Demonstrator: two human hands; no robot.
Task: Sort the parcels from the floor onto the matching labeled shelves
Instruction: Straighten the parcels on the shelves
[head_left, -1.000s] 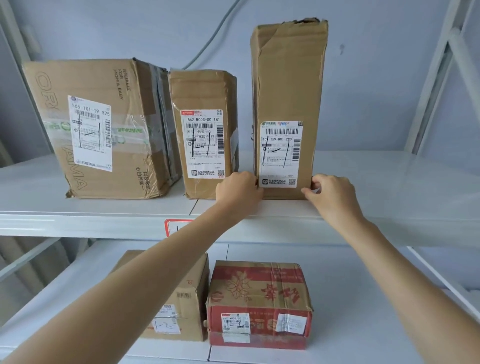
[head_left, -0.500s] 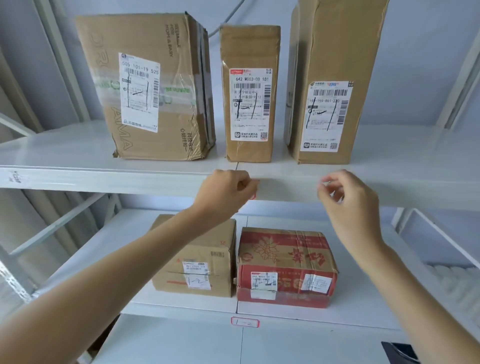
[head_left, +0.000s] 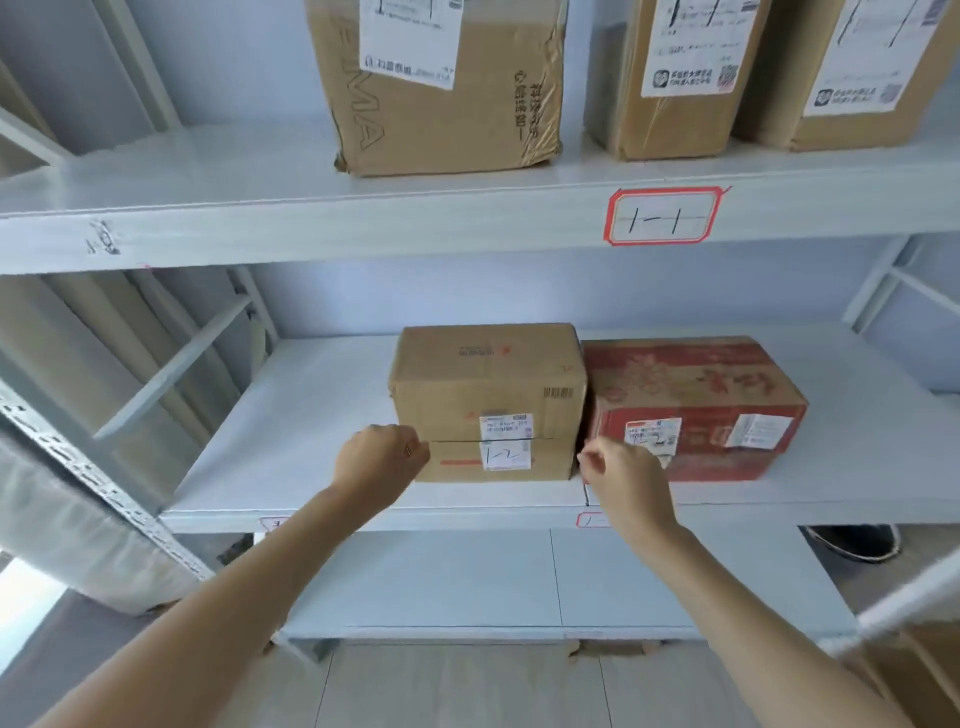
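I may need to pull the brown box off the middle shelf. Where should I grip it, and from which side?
Probably two hands from the front. The brown box has its left side free, so the left hand can take that face. Its right side sits against the red box, so slide it forward by the front corners first, then the right hand can reach the right face.

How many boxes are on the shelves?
5. Three brown boxes stand on the top shelf: left, middle, right. On the shelf below sit a brown box and a red box. More may be hidden out of view.
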